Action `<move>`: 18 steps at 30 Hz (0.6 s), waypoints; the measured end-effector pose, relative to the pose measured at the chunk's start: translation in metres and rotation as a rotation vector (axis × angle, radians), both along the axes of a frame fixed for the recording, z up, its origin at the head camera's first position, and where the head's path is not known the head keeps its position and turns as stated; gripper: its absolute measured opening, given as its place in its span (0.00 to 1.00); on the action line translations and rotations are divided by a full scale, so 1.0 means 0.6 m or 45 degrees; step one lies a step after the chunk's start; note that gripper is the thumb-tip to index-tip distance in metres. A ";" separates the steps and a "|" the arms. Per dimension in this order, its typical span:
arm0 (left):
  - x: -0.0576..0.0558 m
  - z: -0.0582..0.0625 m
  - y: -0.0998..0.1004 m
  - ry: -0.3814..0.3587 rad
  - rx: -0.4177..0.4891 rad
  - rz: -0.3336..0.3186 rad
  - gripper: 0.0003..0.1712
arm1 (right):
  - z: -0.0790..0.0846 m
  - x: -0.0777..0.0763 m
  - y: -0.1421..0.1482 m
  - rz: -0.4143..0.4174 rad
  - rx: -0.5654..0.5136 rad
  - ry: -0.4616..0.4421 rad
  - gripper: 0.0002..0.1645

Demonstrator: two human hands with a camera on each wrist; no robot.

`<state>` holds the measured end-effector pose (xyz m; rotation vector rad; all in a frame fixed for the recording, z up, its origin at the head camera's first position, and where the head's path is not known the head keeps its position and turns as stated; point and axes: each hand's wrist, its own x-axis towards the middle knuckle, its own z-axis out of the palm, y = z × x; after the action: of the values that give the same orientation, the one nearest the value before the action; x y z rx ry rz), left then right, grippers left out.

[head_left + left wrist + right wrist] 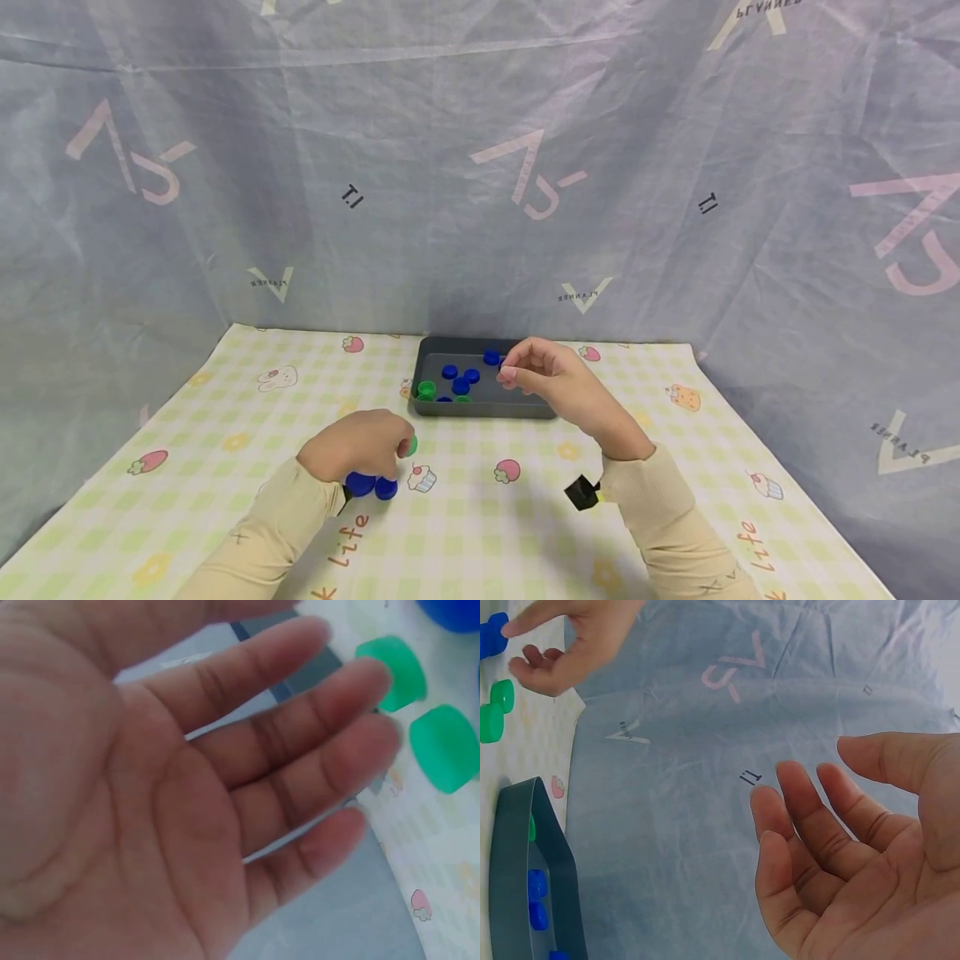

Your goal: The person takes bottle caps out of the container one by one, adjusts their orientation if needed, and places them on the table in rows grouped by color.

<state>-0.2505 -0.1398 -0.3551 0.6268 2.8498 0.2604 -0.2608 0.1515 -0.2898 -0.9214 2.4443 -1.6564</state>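
My left hand (363, 446) is low over the cloth, just beside two blue bottle caps (386, 488). Its fingers are loosely extended in the left wrist view, with nothing in the palm. Two green caps (444, 748) lie by its fingertips there. One digit comes close to a blue cap (493, 635) in the right wrist view; whether it touches, I cannot tell. Above the right part of a dark grey tray (487, 410) hovers my right hand (558, 383), its fingers loosely bent and holding nothing. Several blue caps (461, 386) and green caps (427, 389) lie in the tray.
A checked tablecloth (480, 533) with printed strawberries and cupcakes covers the table. Behind the tray hangs a grey-blue fabric backdrop (420, 167), close to the table's far edge. A small black object (581, 492) sticks out at the right cuff.
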 end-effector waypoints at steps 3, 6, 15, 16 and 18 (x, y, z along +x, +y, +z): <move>-0.003 0.008 -0.002 0.066 0.035 -0.012 0.09 | -0.001 -0.001 -0.001 0.004 0.008 -0.005 0.11; -0.005 0.016 -0.003 0.165 0.085 -0.053 0.07 | -0.004 -0.002 -0.002 0.011 0.020 -0.012 0.11; -0.010 0.028 0.002 0.591 0.247 -0.200 0.04 | -0.008 0.002 -0.004 0.021 0.048 0.002 0.10; -0.011 0.029 0.003 0.621 0.269 -0.214 0.04 | -0.007 0.002 -0.006 0.028 0.047 0.002 0.10; -0.012 0.031 0.005 0.671 0.309 -0.238 0.05 | -0.005 0.003 -0.011 0.048 0.048 0.001 0.10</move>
<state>-0.2578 -0.1367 -0.3367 1.1555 3.2458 0.4758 -0.2592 0.1451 -0.2927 -0.9576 2.4341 -1.5931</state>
